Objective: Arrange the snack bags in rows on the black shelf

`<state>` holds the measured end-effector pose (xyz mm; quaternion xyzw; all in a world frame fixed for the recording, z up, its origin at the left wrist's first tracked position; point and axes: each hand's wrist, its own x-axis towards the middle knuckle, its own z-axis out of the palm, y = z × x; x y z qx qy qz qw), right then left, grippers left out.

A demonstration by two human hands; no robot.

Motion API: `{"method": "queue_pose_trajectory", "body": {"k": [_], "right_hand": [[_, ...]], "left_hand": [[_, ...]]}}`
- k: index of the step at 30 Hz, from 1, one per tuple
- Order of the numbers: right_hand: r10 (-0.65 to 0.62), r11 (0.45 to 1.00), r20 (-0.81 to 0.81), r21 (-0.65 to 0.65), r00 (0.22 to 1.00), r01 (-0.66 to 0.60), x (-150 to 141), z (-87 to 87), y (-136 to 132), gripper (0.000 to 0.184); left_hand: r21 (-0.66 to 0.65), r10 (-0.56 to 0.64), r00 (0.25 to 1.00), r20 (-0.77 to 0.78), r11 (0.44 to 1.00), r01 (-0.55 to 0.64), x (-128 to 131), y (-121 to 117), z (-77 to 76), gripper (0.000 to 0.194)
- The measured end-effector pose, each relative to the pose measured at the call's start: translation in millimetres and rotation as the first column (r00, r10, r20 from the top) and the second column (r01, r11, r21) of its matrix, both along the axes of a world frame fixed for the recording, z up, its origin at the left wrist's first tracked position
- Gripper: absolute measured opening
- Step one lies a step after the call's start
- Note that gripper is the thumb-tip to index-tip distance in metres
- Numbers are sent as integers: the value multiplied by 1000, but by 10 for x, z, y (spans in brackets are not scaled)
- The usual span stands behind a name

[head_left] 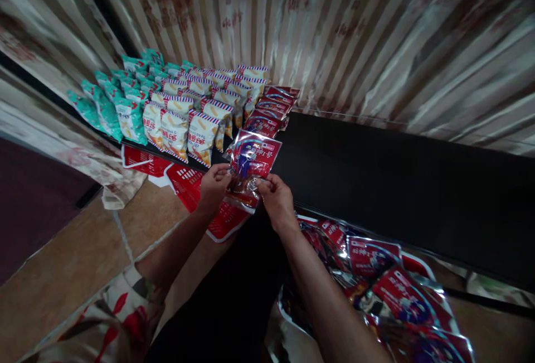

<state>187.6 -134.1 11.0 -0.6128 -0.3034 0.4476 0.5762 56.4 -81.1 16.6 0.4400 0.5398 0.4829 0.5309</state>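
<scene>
Between my two hands, at the front edge of the black shelf point(376, 184), is a red and clear plastic snack packet point(256, 154) with a blue figure and white lettering. My left hand point(216, 183) pinches its left side. My right hand point(275, 195) pinches its lower right side, thumb on the clear part. Directly behind it stands a row of matching red packets point(267, 120) running toward the curtain. To the left are rows of white snack bags point(203, 134) with striped edges. What lies inside the held packet is hard to make out.
Teal snack bags point(130, 117) fill the shelf's left end. Below its front edge lie red plastic baskets point(188, 184). A basket heaped with more red packets point(401, 296) sits at lower right. A pleated patterned curtain point(334, 34) hangs behind; the floor is tiled point(154, 223).
</scene>
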Motion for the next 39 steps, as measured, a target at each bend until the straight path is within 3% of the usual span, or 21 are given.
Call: {"method": "queue_pose_trajectory", "body": {"k": [8, 11, 14, 19, 23, 27, 33, 39], "right_hand": [[-49, 998, 238, 56, 970, 36, 116, -23, 287, 22], [-79, 996, 302, 70, 950, 61, 148, -5, 440, 21], [-121, 992, 353, 69, 928, 103, 155, 35, 565, 22], [-207, 977, 421, 133, 883, 166, 118, 66, 659, 36], [-272, 959, 559, 219, 783, 177, 97, -9, 631, 45], [-271, 962, 663, 212, 698, 171, 114, -107, 585, 39], [-277, 961, 716, 210, 641, 181, 140, -174, 568, 41], [-249, 968, 735, 207, 630, 142, 145, -223, 579, 41]], "left_hand": [[130, 23, 999, -41, 991, -17, 163, 243, 40, 26], [243, 35, 985, -167, 970, 7, 204, 321, 63, 27], [372, 87, 926, -369, 926, 61, 232, 350, 49, 32], [499, 214, 839, -500, 863, 78, 289, 389, -103, 37], [497, 223, 794, -566, 860, 112, 324, 470, -279, 39], [489, 229, 716, -659, 854, 177, 330, 533, -360, 38], [539, 287, 616, -734, 798, 271, 355, 518, -239, 42], [587, 248, 629, -737, 697, 412, 475, 545, -87, 34]]}}
